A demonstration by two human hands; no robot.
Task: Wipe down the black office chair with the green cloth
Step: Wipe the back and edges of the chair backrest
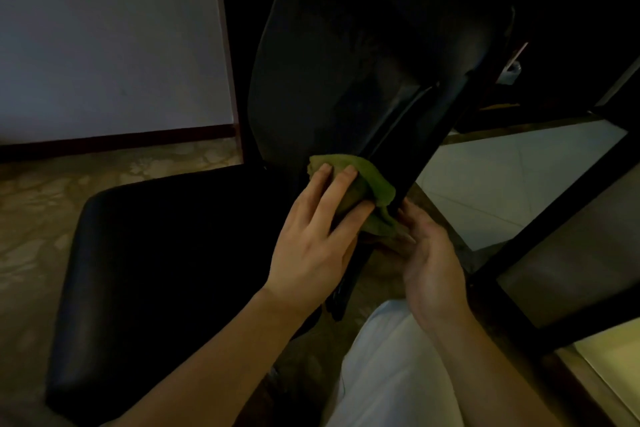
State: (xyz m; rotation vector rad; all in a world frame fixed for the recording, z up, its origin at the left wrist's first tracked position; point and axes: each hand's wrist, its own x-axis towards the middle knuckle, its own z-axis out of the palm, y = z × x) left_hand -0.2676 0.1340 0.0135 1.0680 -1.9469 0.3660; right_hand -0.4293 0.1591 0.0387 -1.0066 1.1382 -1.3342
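The black office chair [166,253] fills the middle of the view, its seat at lower left and its backrest [346,62] rising at the top centre. The green cloth [370,177] is bunched against the black support bar at the base of the backrest. My left hand [311,239] presses on the cloth from the left, fingers spread over it. My right hand [429,263] is on the other side of the bar, palm up, with its fingertips touching the cloth's lower edge.
A dark-framed table or shelf [540,253] runs diagonally along the right side, close to my right hand. A pale wall [104,38] with a dark skirting stands at upper left. Patterned floor [31,204] lies left of the chair, white tiles [502,173] to the right.
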